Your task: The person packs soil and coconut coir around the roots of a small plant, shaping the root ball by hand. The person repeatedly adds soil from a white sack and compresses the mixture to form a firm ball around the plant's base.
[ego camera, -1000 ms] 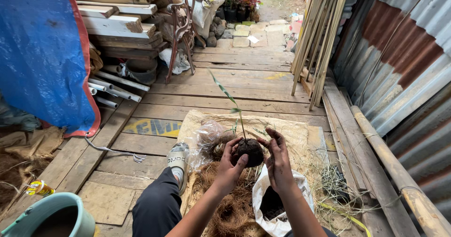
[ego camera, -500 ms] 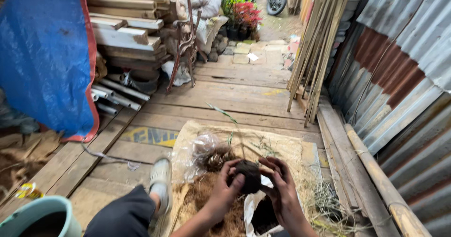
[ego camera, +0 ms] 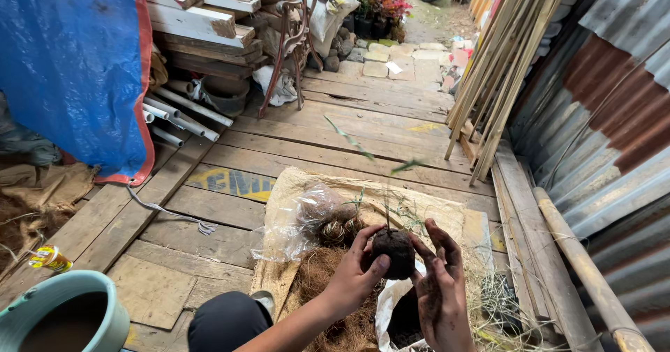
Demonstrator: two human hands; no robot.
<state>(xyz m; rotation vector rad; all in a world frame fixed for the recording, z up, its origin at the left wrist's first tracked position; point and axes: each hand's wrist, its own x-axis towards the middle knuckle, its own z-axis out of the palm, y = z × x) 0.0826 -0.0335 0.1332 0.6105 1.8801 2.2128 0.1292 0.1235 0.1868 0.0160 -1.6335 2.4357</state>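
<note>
Sitting at the near left corner of the plank floor (ego camera: 328,132), a pale green bucket (ego camera: 66,313) shows a dark inside, and above it a blue tarp (ego camera: 70,66) hangs beside stacked lumber (ego camera: 199,17) and white pipes (ego camera: 178,115). Further right, a tan sack (ego camera: 293,191) lies flat on the planks and carries a crumpled clear plastic bag (ego camera: 296,223), a few small root balls (ego camera: 335,232) and a heap of brown coconut fibre (ego camera: 328,282). Over the near edge of that sack the left hand (ego camera: 349,279) cups a dark round soil ball (ego camera: 393,252) from its left side, thumb and fingers curled onto it, while the right hand (ego camera: 438,289), smeared with soil, presses its spread fingers against the ball's right side. The ball therefore sits directly between the two palms, touching both, with neither hand clearly nearer. Its long axis runs upward: a thin seedling stem (ego camera: 386,205) rises from the top of the ball, and slim leaves (ego camera: 356,143) reach up and away from the person. Below the hands a white bag (ego camera: 391,303) lies open. At the right edge of the floor, bamboo poles (ego camera: 502,66) lean against a rusted corrugated metal wall (ego camera: 614,101).
</note>
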